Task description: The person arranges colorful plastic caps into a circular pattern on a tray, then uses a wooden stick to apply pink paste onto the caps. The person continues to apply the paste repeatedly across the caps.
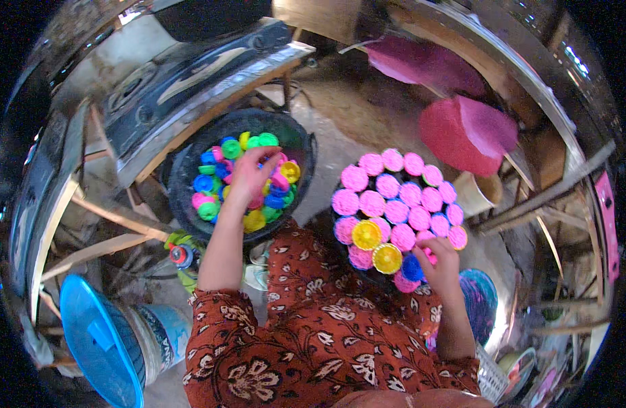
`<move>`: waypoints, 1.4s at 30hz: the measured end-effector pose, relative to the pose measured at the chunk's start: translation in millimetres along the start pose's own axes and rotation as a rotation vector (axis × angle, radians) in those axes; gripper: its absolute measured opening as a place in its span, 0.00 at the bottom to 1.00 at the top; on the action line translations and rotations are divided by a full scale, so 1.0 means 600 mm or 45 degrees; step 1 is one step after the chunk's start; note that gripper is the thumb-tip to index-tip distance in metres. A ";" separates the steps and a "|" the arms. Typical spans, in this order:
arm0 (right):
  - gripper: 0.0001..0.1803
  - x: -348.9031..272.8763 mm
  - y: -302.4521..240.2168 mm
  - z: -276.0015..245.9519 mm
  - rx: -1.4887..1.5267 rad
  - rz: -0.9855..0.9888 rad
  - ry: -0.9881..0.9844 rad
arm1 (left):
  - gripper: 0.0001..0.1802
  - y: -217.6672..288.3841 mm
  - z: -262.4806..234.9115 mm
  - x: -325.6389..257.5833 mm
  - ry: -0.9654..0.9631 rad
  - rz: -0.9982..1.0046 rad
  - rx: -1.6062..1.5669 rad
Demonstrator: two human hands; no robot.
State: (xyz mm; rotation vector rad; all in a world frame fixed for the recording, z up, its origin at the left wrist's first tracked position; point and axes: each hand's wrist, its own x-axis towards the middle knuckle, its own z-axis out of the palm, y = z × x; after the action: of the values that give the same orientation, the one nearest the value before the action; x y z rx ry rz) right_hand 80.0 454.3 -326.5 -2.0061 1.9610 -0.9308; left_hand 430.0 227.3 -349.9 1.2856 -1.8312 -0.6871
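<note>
Landmark: tray (341, 239), a dark round one on the person's lap, almost wholly covered.
Pink cups: about seventeen on the tray (396, 211), packed side by side in rows, filled pink.
Yellow cups: two (377, 246), at the tray's near edge, touching each other.
Blue cup: one (413, 268), just right of the yellow pair, at the tray's near rim.
Right hand (441, 264): at the tray's near right edge, fingers curled on the blue cup; grip closed on it.
Basin (183, 178): dark, round, left of the tray, apart from it.
Loose cups (217, 183): a heap in the basin, pink, blue, green, yellow; too many and overlapping to count.
Left hand (250, 175): down in the heap, fingers bent among the cups; cannot tell whether the grip holds one.
Room: a bare strip of floor (326, 153) between basin and tray; a blue lid (98, 340) lies far left and below the basin.
</note>
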 end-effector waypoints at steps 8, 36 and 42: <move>0.06 -0.041 0.015 -0.037 0.034 0.184 0.104 | 0.31 -0.260 -0.022 0.025 -0.851 -0.316 0.640; 0.07 0.048 -0.026 -0.015 0.155 -0.033 -0.067 | 0.47 -0.184 0.030 0.011 -0.539 -0.382 0.251; 0.09 0.115 -0.074 0.012 0.433 -0.104 -0.210 | 0.35 -0.128 -0.076 0.018 -0.156 -0.620 -1.031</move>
State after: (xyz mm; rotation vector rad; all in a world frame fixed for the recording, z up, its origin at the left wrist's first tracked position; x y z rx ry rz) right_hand 116.1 391.2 -287.6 -1.9091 1.5279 -1.0033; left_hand 505.6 191.1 -381.8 1.1199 -1.0926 -1.5963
